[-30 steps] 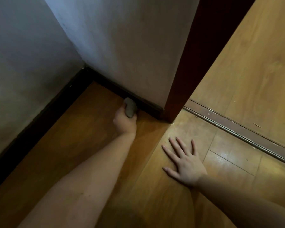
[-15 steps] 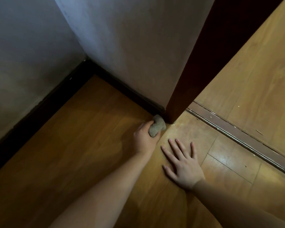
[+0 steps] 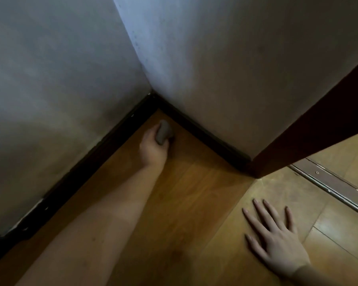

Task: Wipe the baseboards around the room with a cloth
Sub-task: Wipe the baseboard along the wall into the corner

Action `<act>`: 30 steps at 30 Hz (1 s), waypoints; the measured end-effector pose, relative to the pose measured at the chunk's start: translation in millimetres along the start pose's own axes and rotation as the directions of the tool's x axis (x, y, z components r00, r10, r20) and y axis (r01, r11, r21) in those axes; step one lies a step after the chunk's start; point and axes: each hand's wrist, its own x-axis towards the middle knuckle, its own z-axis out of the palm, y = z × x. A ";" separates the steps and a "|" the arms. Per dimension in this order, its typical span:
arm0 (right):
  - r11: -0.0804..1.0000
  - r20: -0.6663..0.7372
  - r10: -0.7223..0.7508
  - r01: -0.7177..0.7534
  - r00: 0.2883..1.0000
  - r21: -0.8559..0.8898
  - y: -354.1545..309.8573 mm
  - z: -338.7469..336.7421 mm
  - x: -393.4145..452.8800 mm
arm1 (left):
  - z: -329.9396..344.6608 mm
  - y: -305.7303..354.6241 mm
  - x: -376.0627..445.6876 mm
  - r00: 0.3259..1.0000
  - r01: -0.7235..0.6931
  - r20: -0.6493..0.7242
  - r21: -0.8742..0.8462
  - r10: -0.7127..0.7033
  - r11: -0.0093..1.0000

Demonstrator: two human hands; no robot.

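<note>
My left hand (image 3: pixel 153 148) grips a small balled grey cloth (image 3: pixel 163 132) low over the wooden floor, close to the inner corner where two dark baseboards meet. One baseboard (image 3: pixel 203 135) runs right along the wall to the door frame; the other baseboard (image 3: pixel 87 168) runs down to the left. The cloth sits between them, a little short of both. My right hand (image 3: pixel 277 239) lies flat on the floor at the lower right, fingers spread and straight.
A dark red-brown door frame (image 3: pixel 310 139) stands at the right end of the baseboard. A metal threshold strip (image 3: pixel 331 184) crosses the floor beyond it. Grey walls (image 3: pixel 215 58) rise on both sides of the corner. Wooden floor (image 3: pixel 186 193) spreads between my arms.
My left hand has carried the cloth from the door-frame end of the right baseboard leftwards into the corner. The view has swung left. My right hand stays flat on the floor.
</note>
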 end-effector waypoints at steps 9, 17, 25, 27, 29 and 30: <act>1.000 -0.039 0.024 -0.024 0.999 -0.001 -0.2 0.8 1.4 | 4.8 12.4 77.0 0.988 0.068 -0.134 -0.025 -0.071 0.997; 0.999 -0.007 0.026 -0.026 1.000 -0.021 -0.3 0.1 2.1 | 22.5 33.4 70.1 0.972 0.171 -0.109 -0.291 -0.210 0.941; 0.999 0.015 0.004 -0.004 1.000 -0.044 0.3 -2.1 4.0 | 50.4 36.6 -7.7 0.990 0.115 -0.034 -0.354 -0.136 0.928; 0.999 0.015 0.003 -0.002 1.000 -0.037 1.0 -0.3 2.8 | 55.6 38.5 -23.1 0.991 0.114 -0.023 -0.362 -0.131 0.925; 1.000 0.017 0.000 0.001 1.000 -0.030 0.5 2.1 2.6 | 59.3 39.1 -34.3 0.995 0.074 -0.036 -0.355 -0.093 0.932; 1.000 0.020 0.000 0.001 1.000 -0.030 1.5 3.3 2.0 | 61.3 39.8 -40.9 0.997 0.052 -0.042 -0.347 -0.070 0.936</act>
